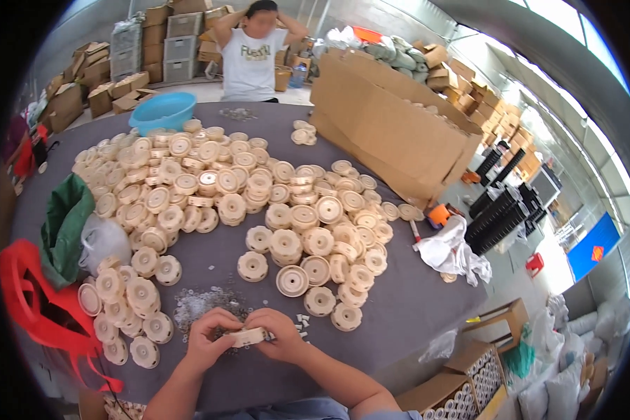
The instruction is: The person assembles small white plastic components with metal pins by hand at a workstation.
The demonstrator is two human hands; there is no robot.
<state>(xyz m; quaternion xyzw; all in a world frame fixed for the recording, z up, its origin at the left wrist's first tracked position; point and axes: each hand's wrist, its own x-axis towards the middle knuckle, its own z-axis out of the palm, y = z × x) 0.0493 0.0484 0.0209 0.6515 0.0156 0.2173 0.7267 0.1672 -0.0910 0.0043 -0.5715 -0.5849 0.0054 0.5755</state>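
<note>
Pinching a cream, ridged plastic wheel (248,337) edge-on, left hand (206,338) and right hand (281,334) grip it closed.

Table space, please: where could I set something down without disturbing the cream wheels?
Bare grey table lies right of the wheel pile, before the white rag, and between basin and cardboard box. Around both hands it is crowded.

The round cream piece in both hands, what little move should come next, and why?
Probably set the piece down on the small pile by the left hand. Both hands, the right hand too, pinch it edge-on, and similar wheels already lie stacked there. Whether it is finished, I cannot tell.
</note>
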